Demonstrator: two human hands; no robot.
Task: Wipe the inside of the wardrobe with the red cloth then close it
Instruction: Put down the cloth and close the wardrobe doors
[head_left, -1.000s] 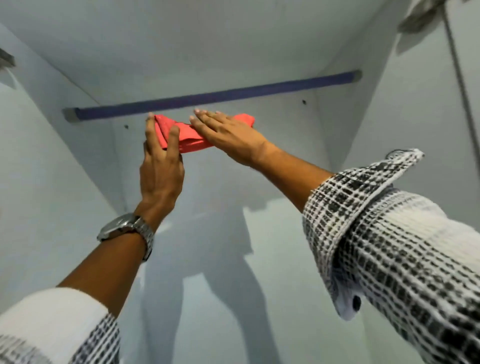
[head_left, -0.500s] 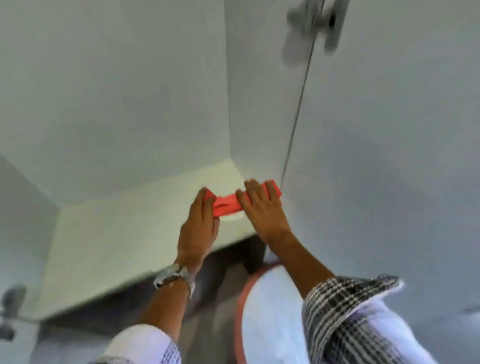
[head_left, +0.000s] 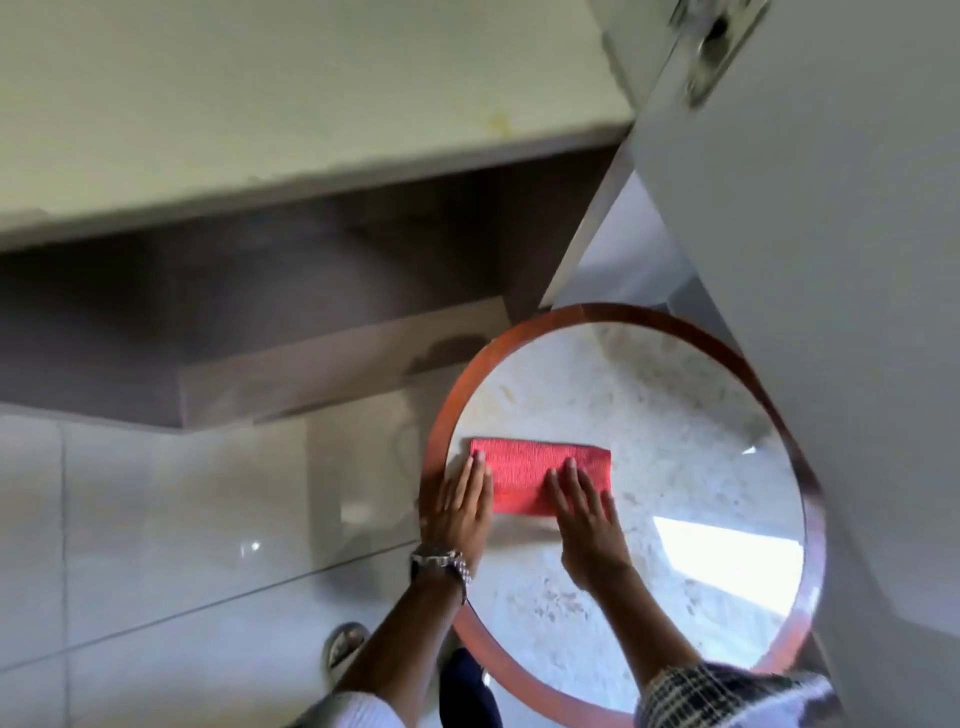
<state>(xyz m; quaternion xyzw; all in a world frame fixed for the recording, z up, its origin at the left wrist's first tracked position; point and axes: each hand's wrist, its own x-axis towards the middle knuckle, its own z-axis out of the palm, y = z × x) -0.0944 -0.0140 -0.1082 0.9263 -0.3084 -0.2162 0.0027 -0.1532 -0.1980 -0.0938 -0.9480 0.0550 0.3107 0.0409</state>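
Observation:
The folded red cloth (head_left: 524, 475) lies flat on a round marble-topped table (head_left: 649, 415) with a reddish wooden rim. My left hand (head_left: 460, 506) rests flat at the cloth's left end, fingertips on its edge, a metal watch on the wrist. My right hand (head_left: 584, 517) lies flat on the cloth's right half, fingers straight. Neither hand curls around the cloth. The wardrobe's white open door (head_left: 805, 234) stands at the right, over the table's far side. The wardrobe's pale bottom panel (head_left: 260, 93) fills the upper left.
A dark recess (head_left: 260, 291) runs under the wardrobe's base. Glossy pale floor tiles (head_left: 182, 519) spread out on the left. My sandalled foot (head_left: 345, 639) stands on them beside the table. A door hinge (head_left: 714, 36) shows at the top right.
The view has swung down from the wardrobe's inside to the round table. Both hands have brought the red cloth down from the wardrobe and now lie flat on it on the tabletop.

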